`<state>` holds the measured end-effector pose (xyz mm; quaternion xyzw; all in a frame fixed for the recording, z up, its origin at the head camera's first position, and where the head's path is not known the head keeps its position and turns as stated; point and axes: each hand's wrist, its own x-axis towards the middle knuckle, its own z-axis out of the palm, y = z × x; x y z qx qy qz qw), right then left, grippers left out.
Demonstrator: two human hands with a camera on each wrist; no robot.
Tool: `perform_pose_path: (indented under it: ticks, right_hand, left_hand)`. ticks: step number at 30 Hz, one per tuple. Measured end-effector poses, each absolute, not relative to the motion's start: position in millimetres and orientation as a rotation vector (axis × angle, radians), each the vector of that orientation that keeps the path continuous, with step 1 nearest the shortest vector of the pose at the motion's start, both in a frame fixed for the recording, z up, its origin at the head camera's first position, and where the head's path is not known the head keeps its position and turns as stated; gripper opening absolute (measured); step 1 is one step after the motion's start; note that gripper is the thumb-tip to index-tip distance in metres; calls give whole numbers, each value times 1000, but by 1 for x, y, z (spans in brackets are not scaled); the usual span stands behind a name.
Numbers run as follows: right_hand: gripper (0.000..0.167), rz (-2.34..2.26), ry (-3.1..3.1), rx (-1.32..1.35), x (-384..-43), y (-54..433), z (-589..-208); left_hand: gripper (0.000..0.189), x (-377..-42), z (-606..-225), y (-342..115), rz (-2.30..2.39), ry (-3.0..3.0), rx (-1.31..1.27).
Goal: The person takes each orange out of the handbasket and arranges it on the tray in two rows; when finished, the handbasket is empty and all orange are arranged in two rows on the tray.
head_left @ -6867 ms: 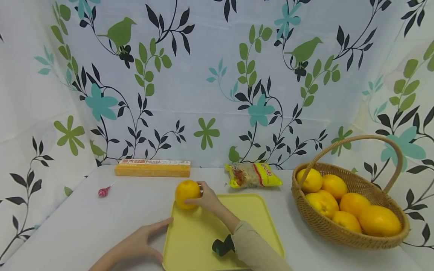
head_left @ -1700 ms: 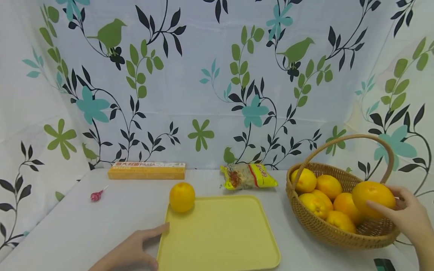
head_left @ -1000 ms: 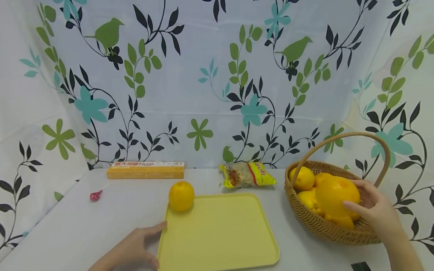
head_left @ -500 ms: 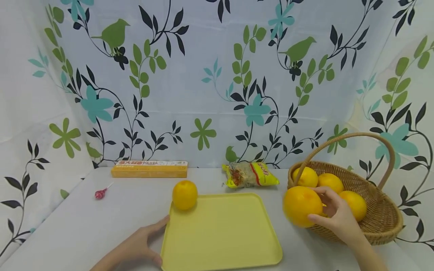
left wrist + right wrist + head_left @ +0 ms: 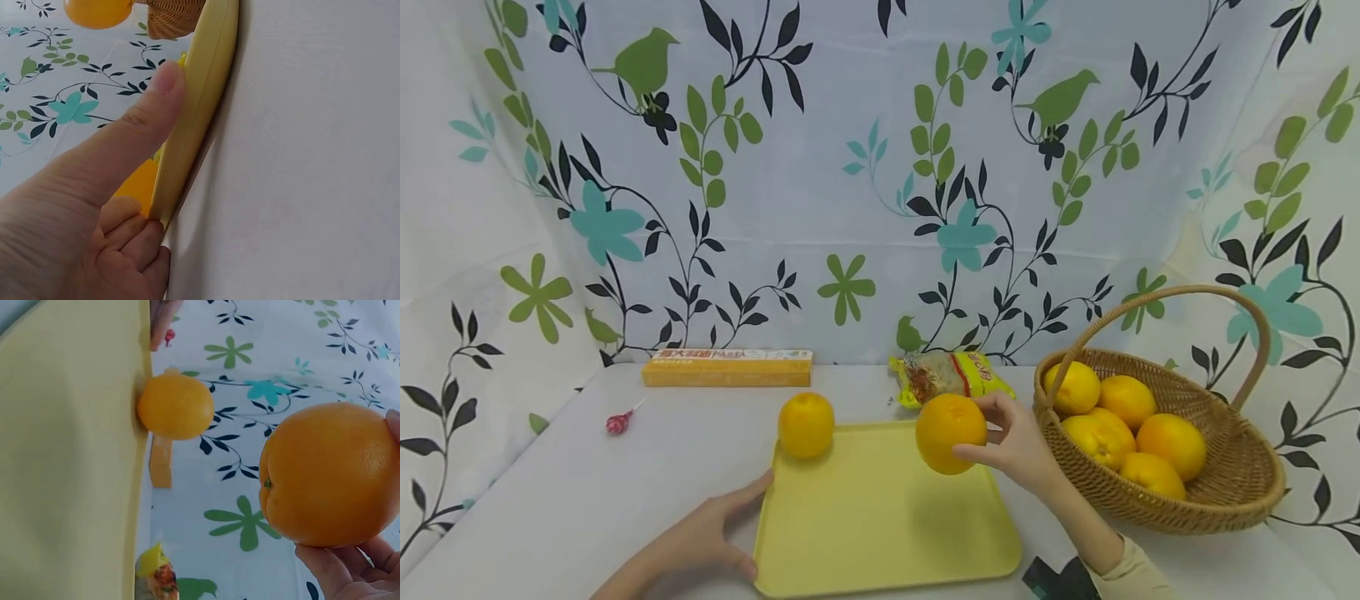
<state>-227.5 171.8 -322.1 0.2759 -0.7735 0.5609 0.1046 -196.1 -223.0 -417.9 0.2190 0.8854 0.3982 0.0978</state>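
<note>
My right hand (image 5: 1018, 446) grips an orange (image 5: 951, 433), fingertips and thumb on its right side, above the tray's right half. The right wrist view shows this orange (image 5: 331, 475) large, with a small green stem spot. Another orange (image 5: 806, 426) sits at the back left corner of the yellow tray (image 5: 880, 533). Against the tray's left edge rests my left hand (image 5: 707, 533), thumb and fingers spread apart. In the left wrist view its thumb (image 5: 140, 115) lies against the tray's rim (image 5: 200, 94), and its other fingers are bent near the far end of that edge.
At the right stands a wicker basket (image 5: 1232, 492) with a tall handle, holding several oranges (image 5: 1171, 446). Along the back lie a pasta box (image 5: 727, 373) and a yellow food packet (image 5: 977, 375). A red lollipop (image 5: 618, 422) lies at the left on the white table (image 5: 572, 500).
My right hand has lifted an orange from the basket and carried it left over the tray. Earlier it set the other orange on the back left corner. My left hand stays at the tray's edge.
</note>
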Motion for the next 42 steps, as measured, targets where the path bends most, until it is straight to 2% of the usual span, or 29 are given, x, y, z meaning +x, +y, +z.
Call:
perform_pose_path:
  ticks: [7, 14, 22, 35, 42]
  right_hand:
    - [51, 1797, -2341, 693, -248, 138, -325]
    - [46, 1783, -2366, 607, -273, 112, -335]
    - [47, 1765, -2418, 637, -297, 88, -354]
    - [51, 1658, -2519, 562, -311, 66, -378]
    - [53, 1691, -2522, 565, -312, 72, -387]
  left_hand:
    - [106, -199, -416, -222, 1167, 2623, 605]
    - [104, -197, -417, -223, 1154, 2623, 633]
    - [104, -197, -416, -221, 1170, 2600, 651]
    - [102, -196, -416, -227, 1194, 2597, 604]
    - [101, -197, -419, -225, 1234, 2559, 604]
